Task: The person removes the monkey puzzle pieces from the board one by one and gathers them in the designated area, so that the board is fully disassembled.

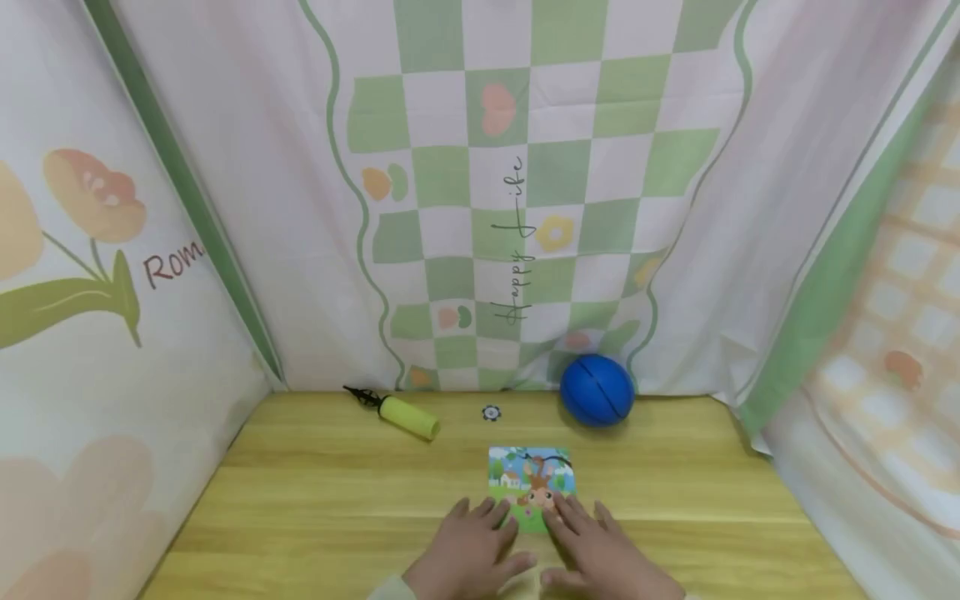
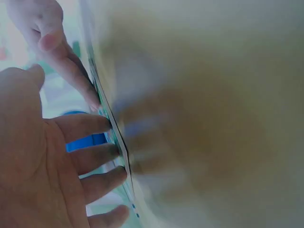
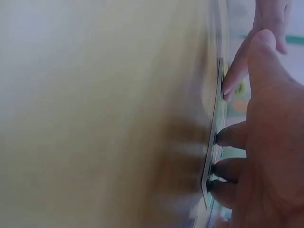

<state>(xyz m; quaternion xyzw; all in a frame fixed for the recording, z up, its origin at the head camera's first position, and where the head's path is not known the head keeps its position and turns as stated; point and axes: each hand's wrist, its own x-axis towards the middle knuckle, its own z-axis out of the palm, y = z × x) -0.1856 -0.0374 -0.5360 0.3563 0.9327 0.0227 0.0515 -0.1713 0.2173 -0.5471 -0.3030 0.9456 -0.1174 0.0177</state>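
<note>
A thin square picture board (image 1: pixel 531 471) printed with a cartoon deer, a house and trees lies flat on the wooden table. My left hand (image 1: pixel 474 546) rests its spread fingertips on the board's near left part. On the near right part lie the fingertips of my right hand (image 1: pixel 602 550). Both thumbs point inward, close together at the board's near side. The left wrist view shows the left fingers (image 2: pixel 102 159) extended onto the board's edge (image 2: pixel 118 137). In the right wrist view, the right fingertips (image 3: pixel 225 168) touch the board's surface.
A blue ball (image 1: pixel 597 390) stands at the back right of the table (image 1: pixel 337 508). At the back left lies a yellow hand pump (image 1: pixel 408 417) with a black nozzle. Between them is a small dark gear-shaped piece (image 1: pixel 491 413). Printed curtains (image 1: pixel 442 233) hang behind and at both sides.
</note>
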